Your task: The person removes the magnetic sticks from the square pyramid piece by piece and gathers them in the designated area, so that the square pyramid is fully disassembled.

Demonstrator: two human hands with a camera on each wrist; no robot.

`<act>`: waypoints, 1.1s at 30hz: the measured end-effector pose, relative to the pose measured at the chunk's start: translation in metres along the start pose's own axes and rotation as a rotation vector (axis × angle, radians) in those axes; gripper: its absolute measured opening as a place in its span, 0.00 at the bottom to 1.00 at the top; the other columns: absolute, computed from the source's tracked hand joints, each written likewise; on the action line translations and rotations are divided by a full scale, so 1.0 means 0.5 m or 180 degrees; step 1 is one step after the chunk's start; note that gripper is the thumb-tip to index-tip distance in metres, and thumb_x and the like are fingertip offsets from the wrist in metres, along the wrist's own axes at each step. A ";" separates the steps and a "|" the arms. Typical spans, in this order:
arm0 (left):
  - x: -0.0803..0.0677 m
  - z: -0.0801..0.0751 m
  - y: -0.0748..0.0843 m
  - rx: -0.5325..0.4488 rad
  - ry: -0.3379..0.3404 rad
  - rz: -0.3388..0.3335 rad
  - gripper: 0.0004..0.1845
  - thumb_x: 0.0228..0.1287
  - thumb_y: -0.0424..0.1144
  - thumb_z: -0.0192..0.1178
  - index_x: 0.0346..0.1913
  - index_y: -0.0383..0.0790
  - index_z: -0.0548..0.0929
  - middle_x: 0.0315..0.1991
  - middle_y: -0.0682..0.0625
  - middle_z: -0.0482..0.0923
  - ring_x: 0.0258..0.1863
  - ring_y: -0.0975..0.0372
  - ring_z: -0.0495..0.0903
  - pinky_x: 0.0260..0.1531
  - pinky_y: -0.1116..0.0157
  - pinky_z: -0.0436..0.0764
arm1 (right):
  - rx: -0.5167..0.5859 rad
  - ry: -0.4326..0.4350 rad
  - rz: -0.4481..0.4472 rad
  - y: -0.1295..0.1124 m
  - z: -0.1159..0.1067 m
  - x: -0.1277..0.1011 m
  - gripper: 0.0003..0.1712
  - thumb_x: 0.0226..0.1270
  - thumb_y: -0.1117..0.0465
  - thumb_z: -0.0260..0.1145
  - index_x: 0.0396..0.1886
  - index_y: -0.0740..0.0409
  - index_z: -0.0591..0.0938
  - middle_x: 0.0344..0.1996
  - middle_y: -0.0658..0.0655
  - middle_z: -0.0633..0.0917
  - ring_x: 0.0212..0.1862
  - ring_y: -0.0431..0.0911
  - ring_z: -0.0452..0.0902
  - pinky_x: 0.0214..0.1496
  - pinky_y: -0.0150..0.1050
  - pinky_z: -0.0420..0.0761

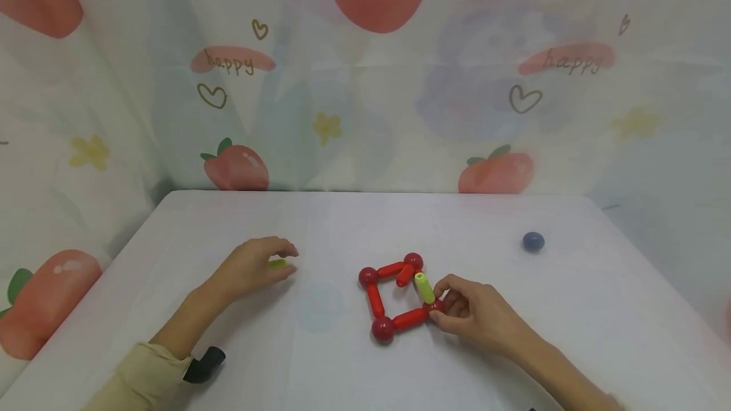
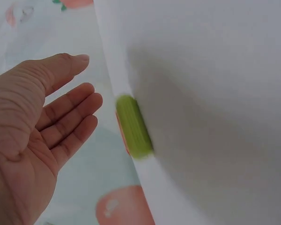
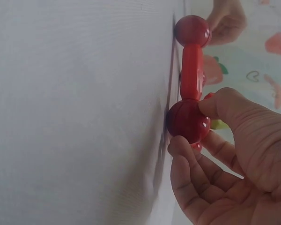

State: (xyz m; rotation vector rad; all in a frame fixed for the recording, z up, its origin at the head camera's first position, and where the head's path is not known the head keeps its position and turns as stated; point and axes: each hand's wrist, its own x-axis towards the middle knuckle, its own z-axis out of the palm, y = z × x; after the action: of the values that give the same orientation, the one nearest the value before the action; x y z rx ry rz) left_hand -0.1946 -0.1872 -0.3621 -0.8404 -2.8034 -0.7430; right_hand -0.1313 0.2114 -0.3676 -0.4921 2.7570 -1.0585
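Four-sided and made of red rods and red balls, a toy frame (image 1: 374, 300) lies on the white table. My right hand (image 1: 485, 313) pinches the red ball (image 3: 187, 121) at its near right corner between thumb and fingers. From this ball a yellow-green rod (image 1: 424, 288) leans up toward the far side. Another red rod (image 1: 404, 276) sticks out from the far right ball (image 1: 414, 262). Over to the left, my left hand (image 1: 254, 266) hovers with thumb and fingers apart, holding nothing. Just beyond its fingertips lies a loose green rod (image 2: 134, 126), partly hidden by the hand in the head view.
A dark blue ball (image 1: 533, 241) sits alone at the back right of the table (image 1: 320, 373). Behind the table hangs a cloth (image 1: 365, 94) printed with fruit and hearts. A black piece (image 1: 204, 365) is at my left wrist by the sleeve.
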 end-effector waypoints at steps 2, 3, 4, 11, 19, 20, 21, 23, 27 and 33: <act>0.009 0.010 0.025 0.0034 0.0000 0.0158 0.11 0.61 0.34 0.72 0.47 0.40 0.87 0.42 0.51 0.87 0.44 0.56 0.85 0.46 0.55 0.84 | 0.0013 -0.0017 0.0022 -0.001 0.000 0.001 0.16 0.61 0.57 0.77 0.44 0.52 0.80 0.29 0.44 0.83 0.31 0.39 0.78 0.34 0.30 0.81; 0.014 0.015 0.039 0.0041 -0.0027 0.0219 0.12 0.62 0.35 0.72 0.47 0.40 0.87 0.42 0.51 0.87 0.44 0.56 0.85 0.46 0.56 0.84 | 0.0015 -0.0023 0.0029 -0.001 0.000 0.001 0.16 0.61 0.57 0.77 0.44 0.52 0.81 0.29 0.45 0.83 0.31 0.39 0.78 0.34 0.30 0.81; 0.021 0.022 0.056 0.0038 -0.0061 0.0278 0.12 0.62 0.35 0.72 0.48 0.40 0.87 0.42 0.50 0.87 0.44 0.56 0.85 0.46 0.57 0.85 | 0.0019 -0.0029 0.0037 0.000 -0.001 0.001 0.16 0.61 0.57 0.77 0.45 0.52 0.81 0.29 0.45 0.83 0.31 0.40 0.78 0.35 0.30 0.82; 0.081 0.074 0.161 -0.0053 -0.0451 0.0502 0.18 0.64 0.38 0.72 0.55 0.41 0.84 0.48 0.49 0.86 0.49 0.56 0.85 0.49 0.59 0.85 | 0.0025 -0.0085 -0.0076 0.005 -0.009 0.001 0.16 0.62 0.58 0.76 0.46 0.53 0.82 0.33 0.45 0.84 0.34 0.39 0.79 0.38 0.29 0.83; 0.133 0.120 0.216 0.0231 -0.0906 0.0624 0.29 0.62 0.44 0.73 0.66 0.50 0.79 0.57 0.53 0.83 0.54 0.62 0.82 0.52 0.65 0.83 | -0.0038 -0.0220 -0.0213 0.006 -0.014 0.002 0.15 0.64 0.57 0.75 0.48 0.52 0.82 0.36 0.44 0.85 0.35 0.35 0.80 0.41 0.29 0.83; 0.136 0.125 0.219 0.0261 -0.0988 0.0644 0.29 0.63 0.44 0.73 0.67 0.51 0.78 0.59 0.53 0.82 0.57 0.62 0.81 0.53 0.64 0.82 | -0.0047 -0.0234 -0.0231 0.007 -0.014 0.002 0.15 0.64 0.56 0.75 0.48 0.51 0.82 0.36 0.44 0.85 0.35 0.35 0.80 0.41 0.29 0.83; 0.138 0.129 0.221 0.0295 -0.1054 0.0673 0.29 0.63 0.44 0.72 0.67 0.52 0.78 0.62 0.52 0.81 0.60 0.61 0.80 0.55 0.64 0.81 | -0.0048 -0.0249 -0.0248 0.007 -0.014 0.002 0.15 0.64 0.57 0.75 0.48 0.51 0.82 0.35 0.44 0.85 0.35 0.35 0.80 0.41 0.29 0.83; 0.140 0.136 0.223 0.0297 -0.1132 0.0695 0.27 0.64 0.43 0.71 0.66 0.52 0.79 0.66 0.51 0.78 0.65 0.59 0.77 0.58 0.63 0.80 | -0.0053 -0.0276 -0.0284 0.007 -0.015 0.003 0.15 0.64 0.57 0.75 0.48 0.51 0.82 0.35 0.43 0.85 0.35 0.34 0.80 0.41 0.29 0.83; 0.140 0.139 0.225 0.0231 -0.1107 0.0603 0.23 0.64 0.42 0.72 0.61 0.52 0.82 0.65 0.50 0.78 0.60 0.60 0.80 0.56 0.65 0.81 | -0.0076 -0.0302 -0.0343 0.005 -0.018 0.006 0.15 0.63 0.58 0.75 0.48 0.50 0.82 0.35 0.42 0.85 0.35 0.34 0.80 0.41 0.30 0.83; 0.139 0.139 0.217 -0.0163 -0.0985 0.0474 0.20 0.67 0.44 0.69 0.60 0.49 0.82 0.55 0.52 0.81 0.51 0.62 0.80 0.51 0.68 0.82 | -0.0187 -0.0277 -0.0308 0.001 -0.021 0.009 0.16 0.62 0.58 0.76 0.47 0.50 0.82 0.34 0.41 0.85 0.35 0.34 0.80 0.40 0.29 0.83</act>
State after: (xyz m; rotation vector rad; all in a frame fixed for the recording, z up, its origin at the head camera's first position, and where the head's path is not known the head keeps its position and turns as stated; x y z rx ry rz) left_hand -0.1922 -0.0408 -0.3593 -1.2567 -2.9484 -0.7187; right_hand -0.1383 0.2167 -0.3603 -0.6696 2.7187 -0.9539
